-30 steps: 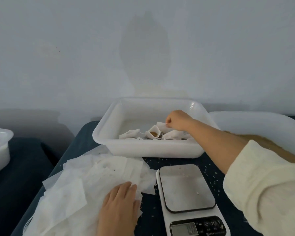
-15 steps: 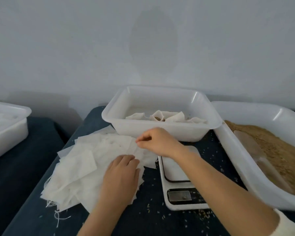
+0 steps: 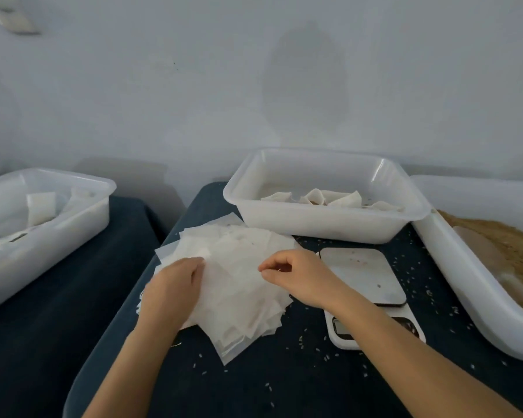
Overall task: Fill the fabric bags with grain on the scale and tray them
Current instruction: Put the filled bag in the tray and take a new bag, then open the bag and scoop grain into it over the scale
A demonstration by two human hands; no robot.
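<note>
Pinching with my right hand (image 3: 296, 277), thumb against curled forefinger just above the loose pile of thin white fabric bags (image 3: 233, 285); whether a bag edge sits between those two fingertips I cannot tell. My left hand (image 3: 171, 292) lies on the left side of the same pile, fingers together and bent down onto the sheets, pressing them flat.

Two hands, one pile. The bags are too many and too overlapped to count: flat, squarish, slightly translucent sheets fanned out at odd angles, corners jutting toward me, a few dark specks on top.

Pale grains (image 3: 320, 352) are scattered across the dark blue tabletop (image 3: 254, 384) around and in front of the pile.

Just right of the pile stands one white digital kitchen scale (image 3: 364, 274); its grey platform carries only a few stray grains, and my right forearm crosses its display end.

Three white plastic tubs are in view. One long tub holding brown grain (image 3: 468, 285) runs along the right edge. One rectangular tray (image 3: 320, 224) stands behind pile and scale, with about five or six filled bags (image 3: 317, 197) slumped on its floor, their mouths open. One more tub (image 3: 58, 224) sits well apart on a separate dark surface to the left, holding at least one white bag.
</note>
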